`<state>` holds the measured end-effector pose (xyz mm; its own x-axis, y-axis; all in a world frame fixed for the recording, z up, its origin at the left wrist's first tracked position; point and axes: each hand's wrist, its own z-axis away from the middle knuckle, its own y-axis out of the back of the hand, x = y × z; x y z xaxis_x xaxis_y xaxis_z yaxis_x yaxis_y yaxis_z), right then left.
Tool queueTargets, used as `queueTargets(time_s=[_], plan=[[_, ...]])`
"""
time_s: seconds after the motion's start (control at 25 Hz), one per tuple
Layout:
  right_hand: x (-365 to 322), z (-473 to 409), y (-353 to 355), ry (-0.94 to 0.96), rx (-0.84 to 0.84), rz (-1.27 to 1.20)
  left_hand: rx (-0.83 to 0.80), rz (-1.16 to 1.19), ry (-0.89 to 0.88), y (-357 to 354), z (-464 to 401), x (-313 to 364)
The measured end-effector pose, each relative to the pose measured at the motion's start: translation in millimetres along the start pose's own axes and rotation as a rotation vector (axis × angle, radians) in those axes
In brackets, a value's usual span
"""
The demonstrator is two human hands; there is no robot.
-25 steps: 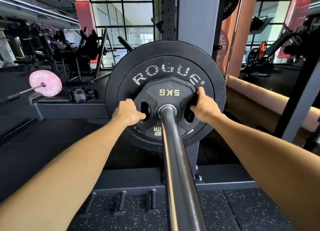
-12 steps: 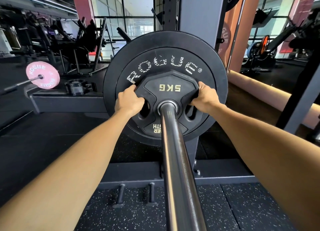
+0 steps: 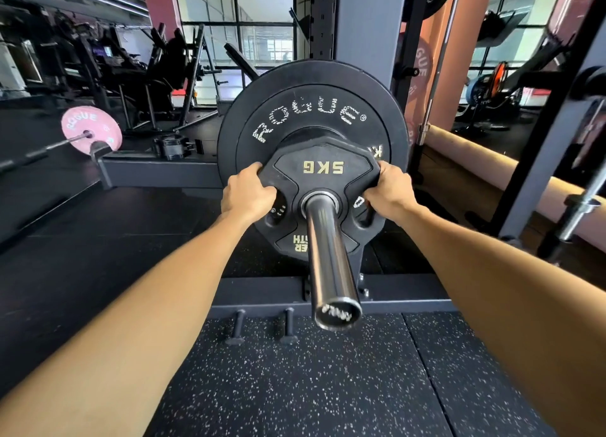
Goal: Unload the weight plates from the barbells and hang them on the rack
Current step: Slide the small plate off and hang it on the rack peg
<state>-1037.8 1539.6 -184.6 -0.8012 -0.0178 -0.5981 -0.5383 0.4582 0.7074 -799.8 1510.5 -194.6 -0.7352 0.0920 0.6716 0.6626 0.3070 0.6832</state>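
**Small Plate Gripped on the Sleeve, Big Plate Behind It**

At far left, a round pink bumper plate (image 3: 91, 131) sits loaded on another barbell, well apart from the action and, by the look of it, yet to be unloaded. Moving right, the person's left hand (image 3: 247, 195) is wrapped around the left edge of the small black twelve-sided rubber 5 kg plate (image 3: 323, 197), fingers curled behind its rim. The plate is threaded on the polished steel barbell sleeve (image 3: 328, 256), whose open end points toward the camera. Behind it on the same sleeve stands the large round black bumper plate (image 3: 311, 108). The right hand (image 3: 388, 194) clasps the small plate's right edge likewise. Further right, the grey steel rack upright (image 3: 537, 174) stands near. Judging from this, the unloading is at an early stage: no plate here has cleared the sleeve or reached the rack.
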Motion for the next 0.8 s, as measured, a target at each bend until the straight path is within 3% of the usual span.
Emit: queueTargets(time_s=[0.36,0.8], plan=[[-19,121,57,0.025,-0.008,0.002,-0.001,0.026,-0.001,46,122,-3],[-27,198,91,0.039,-0.006,0.029,0.028,-0.048,-0.091,84,200,3]])
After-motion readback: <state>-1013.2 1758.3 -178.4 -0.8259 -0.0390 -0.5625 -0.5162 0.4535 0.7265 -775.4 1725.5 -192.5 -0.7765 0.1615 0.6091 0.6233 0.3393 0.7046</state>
